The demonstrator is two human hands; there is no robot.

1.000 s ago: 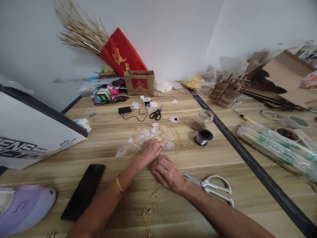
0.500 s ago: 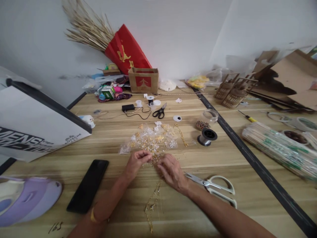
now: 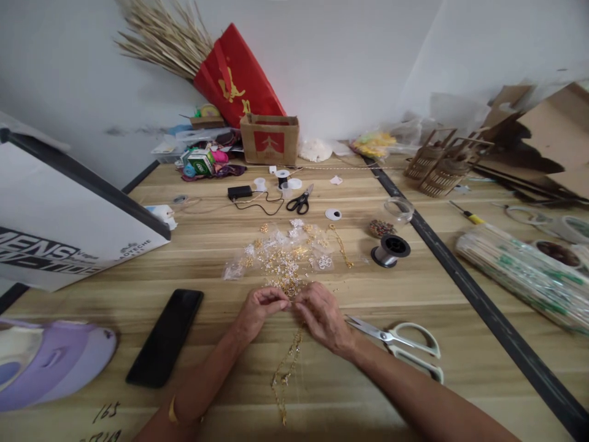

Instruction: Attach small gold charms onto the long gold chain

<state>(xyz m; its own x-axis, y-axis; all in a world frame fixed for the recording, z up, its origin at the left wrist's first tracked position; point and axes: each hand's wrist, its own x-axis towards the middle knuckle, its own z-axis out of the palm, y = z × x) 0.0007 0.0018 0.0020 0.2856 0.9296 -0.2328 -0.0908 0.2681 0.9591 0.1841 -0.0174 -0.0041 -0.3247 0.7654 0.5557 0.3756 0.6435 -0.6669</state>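
My left hand (image 3: 261, 312) is closed in a pinch, its fingertips almost meeting those of the other hand. What lies between its thumb and finger is too small to make out. My right hand (image 3: 324, 318) is closed too, with the upper end of a gold chain (image 3: 277, 390) running up under its fingers. Small ornaments dot the chain, which trails over the table toward me. Just beyond both hands lies a pile of gold and silver jewellery findings (image 3: 286, 264), partly on clear plastic bags (image 3: 234, 267).
White-handled scissors (image 3: 414, 344) lie right of my right hand. A wire spool (image 3: 390, 250) and a jar of beads (image 3: 381, 228) stand farther right. A black phone (image 3: 165, 337) is on the left, near a white box (image 3: 83, 227). Black scissors (image 3: 300, 201) lie farther back.
My left hand has moved down and right from the pile's edge, bringing its fingertips to those of my right hand. The view has shifted slightly. The chain still trails from my right hand.
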